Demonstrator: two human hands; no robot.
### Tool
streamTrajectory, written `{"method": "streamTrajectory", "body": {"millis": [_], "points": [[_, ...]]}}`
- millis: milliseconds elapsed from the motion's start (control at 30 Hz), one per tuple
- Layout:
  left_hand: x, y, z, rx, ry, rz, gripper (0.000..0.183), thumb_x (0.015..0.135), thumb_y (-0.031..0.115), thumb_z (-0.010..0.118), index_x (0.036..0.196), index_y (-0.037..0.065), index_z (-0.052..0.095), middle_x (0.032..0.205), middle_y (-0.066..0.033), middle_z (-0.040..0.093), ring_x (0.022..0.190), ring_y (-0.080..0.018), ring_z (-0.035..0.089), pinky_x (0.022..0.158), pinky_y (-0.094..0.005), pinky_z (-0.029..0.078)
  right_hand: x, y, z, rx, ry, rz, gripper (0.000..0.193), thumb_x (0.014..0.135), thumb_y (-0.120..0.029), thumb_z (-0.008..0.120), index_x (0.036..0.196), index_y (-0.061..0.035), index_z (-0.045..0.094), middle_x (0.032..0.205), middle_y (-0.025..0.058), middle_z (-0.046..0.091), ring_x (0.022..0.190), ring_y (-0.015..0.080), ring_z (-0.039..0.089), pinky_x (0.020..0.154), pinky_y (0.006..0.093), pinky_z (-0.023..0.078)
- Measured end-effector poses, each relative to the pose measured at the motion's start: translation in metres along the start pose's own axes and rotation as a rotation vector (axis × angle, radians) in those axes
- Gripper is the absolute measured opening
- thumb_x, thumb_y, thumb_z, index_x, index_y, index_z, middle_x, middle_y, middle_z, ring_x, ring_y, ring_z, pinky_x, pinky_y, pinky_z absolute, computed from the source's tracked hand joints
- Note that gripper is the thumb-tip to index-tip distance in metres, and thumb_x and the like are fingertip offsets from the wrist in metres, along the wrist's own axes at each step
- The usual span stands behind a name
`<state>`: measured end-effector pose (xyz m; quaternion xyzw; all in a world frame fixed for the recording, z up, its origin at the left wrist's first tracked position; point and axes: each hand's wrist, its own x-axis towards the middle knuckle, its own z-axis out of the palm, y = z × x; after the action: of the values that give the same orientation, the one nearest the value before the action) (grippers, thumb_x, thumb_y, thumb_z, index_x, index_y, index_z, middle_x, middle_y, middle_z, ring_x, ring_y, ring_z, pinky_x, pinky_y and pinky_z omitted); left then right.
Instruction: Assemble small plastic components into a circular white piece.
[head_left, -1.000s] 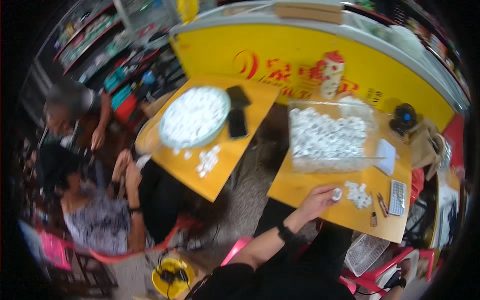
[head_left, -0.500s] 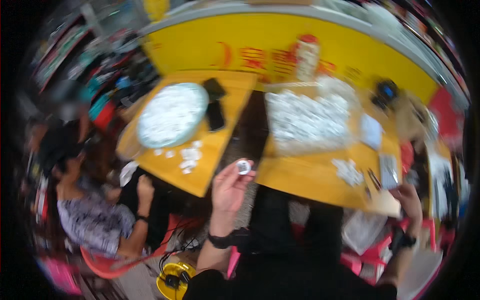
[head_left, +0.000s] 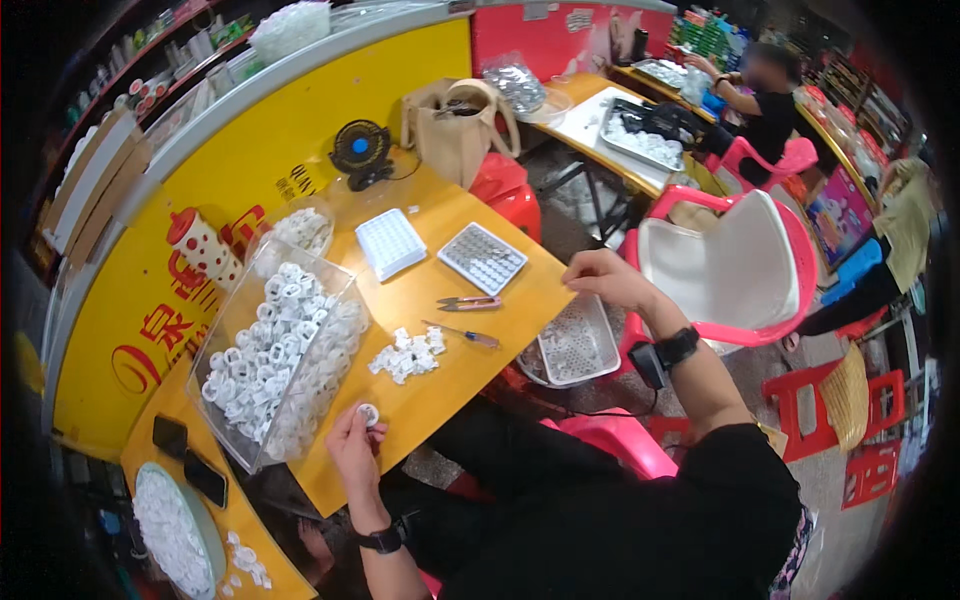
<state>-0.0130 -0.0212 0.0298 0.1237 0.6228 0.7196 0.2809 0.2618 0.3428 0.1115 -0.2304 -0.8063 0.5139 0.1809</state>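
My left hand [head_left: 352,452] is closed on a small round white plastic part [head_left: 368,414], held up between thumb and fingers over the table's near edge. At the table's right corner is my right hand [head_left: 612,280], its fingertips pinched together; anything between them is too small to make out. On the wooden table [head_left: 540,285] between my hands lie a pile of small white pieces [head_left: 408,355], a thin screwdriver [head_left: 470,335] and a pair of thread snips [head_left: 470,303]. A tray of small round parts [head_left: 483,259] sits farther back, beside a stack of white trays [head_left: 390,243].
A clear bin of white ring-shaped parts [head_left: 270,350] stands left of the pile. Below the right corner is a white basket [head_left: 582,345]. A small fan [head_left: 360,152] and a beige bag [head_left: 455,130] stand at the back. Another person [head_left: 775,125] sits at a far table.
My view has swung to the right, bringing the far table and pink chair in. The left hand keeps the round part; the right hand is still by the table's right edge.
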Motion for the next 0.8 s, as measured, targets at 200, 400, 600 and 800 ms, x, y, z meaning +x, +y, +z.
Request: {"method": "streamTrajectory", "body": {"millis": [200, 400, 600, 800], "points": [[0.007, -0.01, -0.003, 0.121, 0.083, 0.022, 0.019, 0.09, 0.005, 0.058, 0.104, -0.006, 0.064, 0.088, -0.0086, 0.062, 0.051, -0.0113, 0.057, 0.043, -0.0199, 0.039, 0.025, 0.015, 0.081, -0.274, -0.036, 0.009, 0.012, 0.076, -0.011, 0.066, 0.083, -0.0008, 0.065, 0.078, 0.011, 0.064, 0.073, 0.0208, 0.063, 0.066, 0.0333, 0.049], [0.005, -0.015, 0.013, 0.168, 0.229, 0.15, 0.02, 0.091, 0.004, 0.057, 0.106, -0.007, 0.061, 0.085, -0.0091, 0.062, 0.05, -0.0096, 0.055, 0.042, -0.0184, 0.037, 0.031, 0.015, 0.132, -0.467, 0.164, -0.053, 0.015, 0.072, -0.014, 0.062, 0.084, -0.0077, 0.069, 0.087, 0.0157, 0.066, 0.084, 0.0333, 0.064, 0.071, 0.043, 0.05], [-0.01, -0.013, 0.008, 0.112, 0.302, 0.181, 0.025, 0.091, 0.004, 0.057, 0.114, -0.006, 0.058, 0.083, -0.0071, 0.064, 0.062, -0.0086, 0.057, 0.053, -0.0189, 0.042, 0.028, 0.044, 0.049, -0.128, 0.567, -0.013, 0.018, 0.081, -0.005, 0.062, 0.098, -0.0023, 0.067, 0.092, 0.0141, 0.066, 0.084, 0.0257, 0.064, 0.074, 0.0341, 0.051], [-0.051, 0.008, -0.045, 0.11, 0.511, 0.191, 0.025, 0.089, 0.004, 0.059, 0.112, -0.005, 0.062, 0.083, -0.0072, 0.066, 0.068, -0.0102, 0.059, 0.06, -0.0203, 0.045, 0.096, 0.045, -0.121, -0.276, 0.203, 0.486, 0.042, 0.088, -0.03, 0.06, 0.119, -0.0016, 0.059, 0.098, 0.0046, 0.067, 0.083, 0.014, 0.061, 0.073, 0.0312, 0.049]]}}
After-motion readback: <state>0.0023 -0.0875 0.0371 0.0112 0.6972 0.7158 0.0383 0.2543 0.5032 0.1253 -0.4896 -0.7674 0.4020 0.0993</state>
